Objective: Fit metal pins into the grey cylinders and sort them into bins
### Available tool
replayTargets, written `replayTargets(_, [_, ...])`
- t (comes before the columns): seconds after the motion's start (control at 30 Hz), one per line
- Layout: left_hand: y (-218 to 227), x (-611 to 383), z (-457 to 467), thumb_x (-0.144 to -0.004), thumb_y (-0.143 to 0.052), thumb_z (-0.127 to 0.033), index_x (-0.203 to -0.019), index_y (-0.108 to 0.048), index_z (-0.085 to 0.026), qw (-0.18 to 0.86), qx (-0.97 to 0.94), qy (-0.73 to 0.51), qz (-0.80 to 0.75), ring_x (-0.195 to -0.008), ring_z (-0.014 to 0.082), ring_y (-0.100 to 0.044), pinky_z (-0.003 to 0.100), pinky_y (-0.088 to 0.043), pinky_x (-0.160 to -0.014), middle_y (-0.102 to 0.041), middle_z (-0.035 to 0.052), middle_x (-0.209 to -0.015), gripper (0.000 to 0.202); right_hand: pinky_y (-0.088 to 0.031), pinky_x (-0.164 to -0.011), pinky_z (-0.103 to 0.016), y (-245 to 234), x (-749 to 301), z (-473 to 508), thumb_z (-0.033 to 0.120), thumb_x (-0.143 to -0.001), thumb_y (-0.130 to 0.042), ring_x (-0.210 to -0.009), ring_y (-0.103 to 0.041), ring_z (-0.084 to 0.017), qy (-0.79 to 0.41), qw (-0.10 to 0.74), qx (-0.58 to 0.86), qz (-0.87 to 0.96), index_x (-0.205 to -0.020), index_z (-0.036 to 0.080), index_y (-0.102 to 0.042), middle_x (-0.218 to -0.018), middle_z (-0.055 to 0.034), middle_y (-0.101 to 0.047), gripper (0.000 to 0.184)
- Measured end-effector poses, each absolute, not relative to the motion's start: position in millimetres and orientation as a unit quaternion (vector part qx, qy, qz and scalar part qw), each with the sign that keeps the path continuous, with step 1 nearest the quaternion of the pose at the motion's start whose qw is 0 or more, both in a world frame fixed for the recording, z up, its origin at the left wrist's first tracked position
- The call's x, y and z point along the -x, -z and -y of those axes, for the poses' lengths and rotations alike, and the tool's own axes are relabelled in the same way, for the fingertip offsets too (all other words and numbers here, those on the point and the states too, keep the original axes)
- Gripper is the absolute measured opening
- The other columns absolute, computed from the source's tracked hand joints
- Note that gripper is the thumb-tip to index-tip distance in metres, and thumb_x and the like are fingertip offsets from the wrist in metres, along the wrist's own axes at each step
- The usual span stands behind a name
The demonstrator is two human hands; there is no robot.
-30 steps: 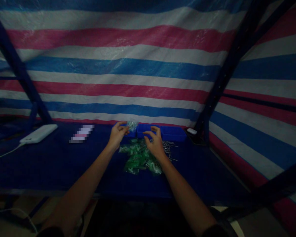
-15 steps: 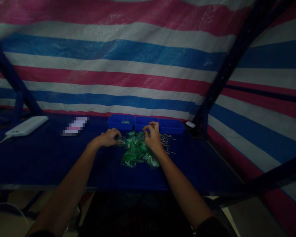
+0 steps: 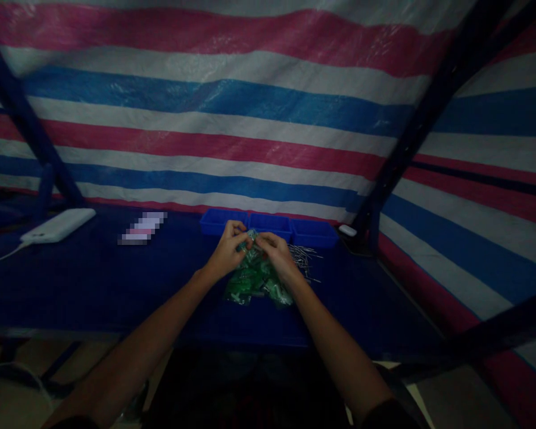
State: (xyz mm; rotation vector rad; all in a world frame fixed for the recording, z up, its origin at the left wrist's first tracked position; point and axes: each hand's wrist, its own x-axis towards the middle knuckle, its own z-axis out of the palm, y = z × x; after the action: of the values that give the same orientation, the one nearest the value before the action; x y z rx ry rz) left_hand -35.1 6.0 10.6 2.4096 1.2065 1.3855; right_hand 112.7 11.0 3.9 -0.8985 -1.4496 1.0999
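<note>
A pile of small green packets (image 3: 254, 283) lies on the dark blue table (image 3: 116, 286). Just above the pile's far edge, my left hand (image 3: 227, 253) and my right hand (image 3: 277, 257) meet, both with fingers pinched on one small clear-green packet (image 3: 249, 240) held between them. A scatter of thin metal pins (image 3: 304, 261) lies right of my right hand. Three low blue trays (image 3: 270, 225) stand in a row just behind the hands.
A white power bank (image 3: 58, 224) with a cable lies at the far left, a small card (image 3: 142, 228) beside it. A small white object (image 3: 347, 230) sits right of the trays. Dark metal posts and a striped tarp enclose the table.
My left hand dropped from the left tray to the pile, then rose to meet my right hand. Both now pinch one packet together.
</note>
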Motion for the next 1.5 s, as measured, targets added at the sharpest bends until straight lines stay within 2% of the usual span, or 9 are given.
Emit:
replayTargets(0.2, [-9, 42, -8, -0.074, -0.046, -0.013, -0.131, -0.033, -0.02, 0.106, -0.727, -0.497, -0.462, -0.089, 0.0181, -0.055, 0.031, -0.041, -0.08, -0.063, 0.0032, -0.089, 0.058, -0.041, -0.063, -0.025, -7, -126, -19, 0.031, -0.068, -0.057, -0.063, -0.051, -0.013, -0.329, 0.611, 0.424, 0.581, -0.077, 0.016, -0.063, -0.069, 0.0007, -0.058, 0.019])
replayTargets(0.47, [-16, 54, -7, -0.073, -0.041, -0.015, -0.096, -0.064, -0.021, 0.072, -0.661, -0.508, -0.548, -0.071, 0.0181, -0.054, 0.028, -0.04, -0.071, -0.06, -0.0001, -0.064, 0.033, -0.043, -0.061, -0.028, -9, -143, -22, 0.038, -0.072, -0.055, -0.052, -0.046, -0.013, -0.17, 0.608, 0.516, 0.579, -0.094, 0.019, -0.069, -0.055, 0.0024, -0.055, 0.032])
replayTargets(0.57, [-14, 50, -6, -0.073, -0.041, -0.016, -0.083, -0.068, -0.021, 0.084, -0.656, -0.518, -0.543, -0.074, 0.0189, -0.053, 0.031, -0.041, -0.074, -0.06, 0.0012, -0.068, 0.029, -0.046, -0.067, -0.029, -8, -135, -16, 0.027, -0.073, -0.053, -0.064, -0.056, -0.015, -0.166, 0.596, 0.466, 0.633, -0.091, 0.022, -0.069, -0.074, -0.001, -0.067, 0.025])
replayTargets(0.77, [-12, 37, -9, -0.077, -0.048, -0.032, -0.108, -0.059, -0.02, 0.419, -0.562, -0.565, -0.435, -0.074, 0.0146, -0.056, 0.021, -0.04, -0.054, -0.064, 0.0046, -0.092, 0.035, -0.047, -0.084, -0.03, -9, -122, -4, 0.007, -0.068, -0.042, -0.088, -0.063, -0.015, -0.131, 0.58, 0.38, 0.709, -0.088, 0.025, -0.069, -0.092, 0.0009, -0.069, 0.038])
replayTargets(0.87, [-15, 38, -11, -0.076, -0.051, -0.051, -0.104, -0.06, -0.016, 0.575, -0.47, -0.518, -0.424, -0.054, 0.0086, -0.053, 0.015, -0.031, -0.038, -0.064, 0.0072, -0.087, 0.045, -0.046, -0.09, -0.031, -9, -121, -2, 0.005, -0.068, -0.041, -0.097, -0.061, -0.015, -0.123, 0.572, 0.357, 0.728, -0.089, 0.026, -0.069, -0.098, 0.0015, -0.068, 0.041])
replayTargets(1.0, [-20, 47, -11, -0.078, -0.054, -0.046, -0.096, -0.059, -0.015, 0.68, -0.42, -0.457, -0.391, -0.049, 0.0085, -0.055, 0.015, -0.034, -0.036, -0.065, 0.0081, -0.076, 0.037, -0.046, -0.092, -0.033, -5, -118, -1, 0.002, -0.068, -0.039, -0.101, -0.06, -0.015, -0.13, 0.554, 0.338, 0.75, -0.087, 0.026, -0.07, -0.102, 0.002, -0.066, 0.043])
replayTargets(1.27, [-30, 56, -31, -0.062, -0.072, -0.028, -0.07, -0.057, -0.013, 0.506, -0.493, -0.599, -0.377, -0.061, 0.0104, -0.06, 0.022, -0.048, -0.061, -0.061, 0.0004, -0.065, 0.022, -0.037, -0.1, -0.036, -10, -121, -3, 0.003, -0.071, -0.039, -0.115, -0.048, -0.016, -0.1, 0.528, 0.337, 0.773, -0.093, 0.023, -0.065, -0.119, -0.0026, -0.056, 0.039])
replayTargets(1.37, [-41, 63, -45, -0.067, -0.066, -0.037, -0.088, -0.059, -0.016, 0.347, -0.532, -0.63, -0.447, -0.058, 0.0118, -0.06, 0.024, -0.047, -0.061, -0.061, -0.0008, -0.064, 0.031, -0.04, -0.093, -0.035, -13, -129, -8, 0.007, -0.072, -0.04, -0.111, -0.048, -0.018, -0.074, 0.57, 0.399, 0.714, -0.087, 0.019, -0.06, -0.115, -0.0085, -0.053, 0.028])
replayTargets(1.5, [-36, 69, -47, -0.073, -0.057, -0.043, -0.111, -0.055, -0.02, 0.131, -0.669, -0.458, -0.571, -0.052, 0.0164, -0.057, 0.025, -0.041, -0.058, -0.058, -0.0017, -0.053, 0.045, -0.045, -0.077, -0.03, -14, -139, -13, 0.007, -0.068, -0.039, -0.098, -0.05, -0.019, -0.07, 0.611, 0.451, 0.647, -0.071, 0.019, -0.051, -0.098, -0.0083, -0.05, 0.017])
